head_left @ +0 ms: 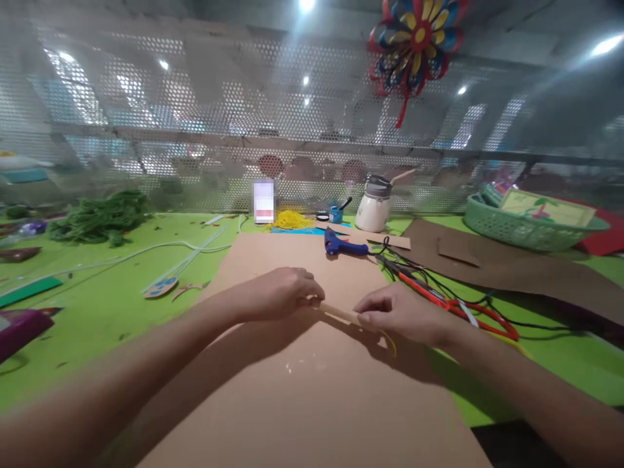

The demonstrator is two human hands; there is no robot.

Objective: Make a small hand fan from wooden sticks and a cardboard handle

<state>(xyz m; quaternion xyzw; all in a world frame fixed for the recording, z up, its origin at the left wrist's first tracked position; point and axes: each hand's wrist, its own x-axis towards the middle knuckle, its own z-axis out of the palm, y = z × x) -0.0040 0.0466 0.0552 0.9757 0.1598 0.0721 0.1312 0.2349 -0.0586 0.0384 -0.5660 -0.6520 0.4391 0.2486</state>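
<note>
A thin light-brown strip (338, 313) is stretched between my two hands, just above a large sheet of brown cardboard (312, 403). My left hand (285, 294) pinches its left end, palm down. The right end is between the thumb and fingers of my right hand (397, 312). From under my right hand a short yellow strand (391, 344) curls out; whether it is joined to the strip I cannot tell. Beyond my hands, a blue glue gun (345, 246) lies on the far part of the cardboard.
Red-handled scissors (482, 318) and black cords lie right of my right hand. Farther back stand a white jar (373, 207), a blue bottle (335, 214) and a green basket (526, 227). Green yarn (104, 218) and pale strands lie at the left.
</note>
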